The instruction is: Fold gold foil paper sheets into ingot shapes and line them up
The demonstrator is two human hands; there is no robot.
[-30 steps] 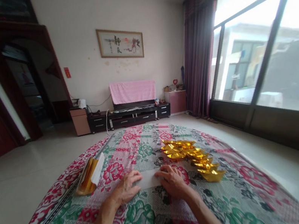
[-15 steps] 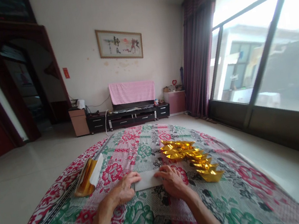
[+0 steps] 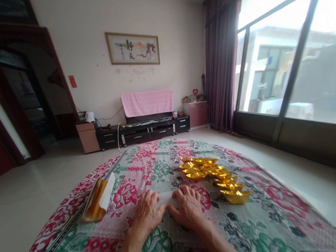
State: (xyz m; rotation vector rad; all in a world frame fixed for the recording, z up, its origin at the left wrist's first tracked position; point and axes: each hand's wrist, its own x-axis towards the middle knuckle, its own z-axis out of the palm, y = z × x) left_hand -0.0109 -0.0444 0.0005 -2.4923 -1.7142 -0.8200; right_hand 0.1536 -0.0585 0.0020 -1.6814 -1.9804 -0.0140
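Observation:
A sheet of paper (image 3: 166, 197), pale side up, lies on the cloth between my hands, mostly hidden under them. My left hand (image 3: 148, 211) bends its fingers over the paper's left part, thumb pointing inward along the near side. Mirroring it, my right hand (image 3: 187, 206) has curled fingers on the right part and its thumb close to the left one. Several folded gold paper ingots (image 3: 209, 170) stand in a curved row to the right. Over on the left rests a curled stack of gold-and-white paper sheets (image 3: 98, 200).
A flowered cloth (image 3: 156, 248) covers the rounded table. Beyond it, a low black TV cabinet (image 3: 150, 133) stands by the wall, with a pink cloth (image 3: 147, 102) draped above. Large windows (image 3: 288, 58) and a purple curtain (image 3: 220, 65) are on the right.
Both hands have come closer together over the paper, their thumbs now nearly meeting at its near side. Less of the sheet shows. The ingots and the stack have stayed put.

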